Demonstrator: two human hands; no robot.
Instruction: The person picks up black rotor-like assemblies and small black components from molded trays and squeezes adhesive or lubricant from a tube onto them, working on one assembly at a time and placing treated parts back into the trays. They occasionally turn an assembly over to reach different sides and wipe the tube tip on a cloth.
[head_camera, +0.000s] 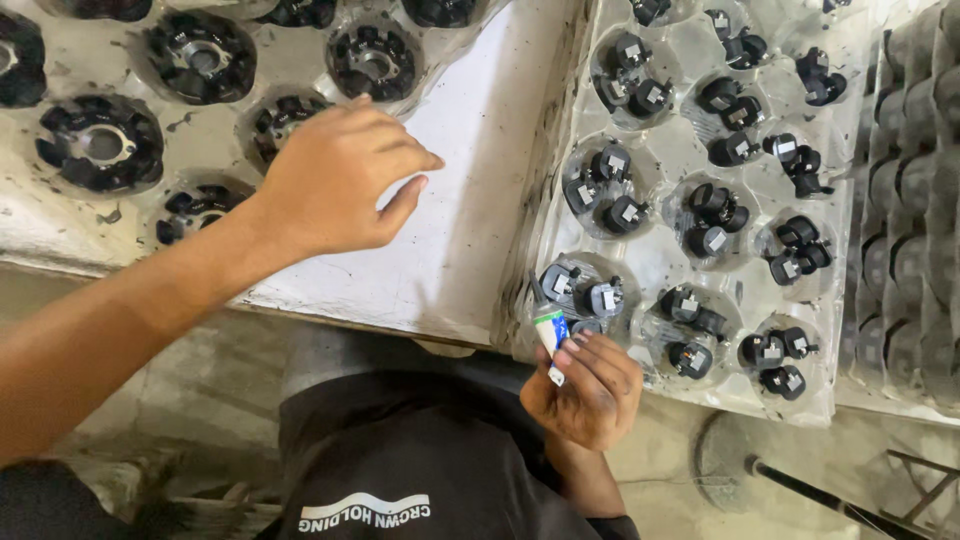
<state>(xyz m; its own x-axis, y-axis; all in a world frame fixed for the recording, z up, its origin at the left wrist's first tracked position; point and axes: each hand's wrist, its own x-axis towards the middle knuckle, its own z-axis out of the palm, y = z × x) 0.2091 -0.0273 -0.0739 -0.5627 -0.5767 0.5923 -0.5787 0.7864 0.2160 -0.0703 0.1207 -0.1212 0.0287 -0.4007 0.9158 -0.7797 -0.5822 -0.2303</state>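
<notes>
My left hand (335, 180) hovers over the white table top (470, 230), fingers together and pointing right, holding nothing. It lies over the edge of a clear tray (60, 215) of black round ring-shaped parts (100, 143). My right hand (585, 385), near my body, grips a small white tube with a blue and green label (549, 333), nozzle up. The tube's tip is next to the nearest pocket of a clear plastic tray (660, 260) that holds small black parts (585, 292) in groups of two or three.
A stack of clear moulded trays (910, 200) stands at the right edge. Below the table are the floor, my dark shirt (400, 460) and a metal stool base (800, 480).
</notes>
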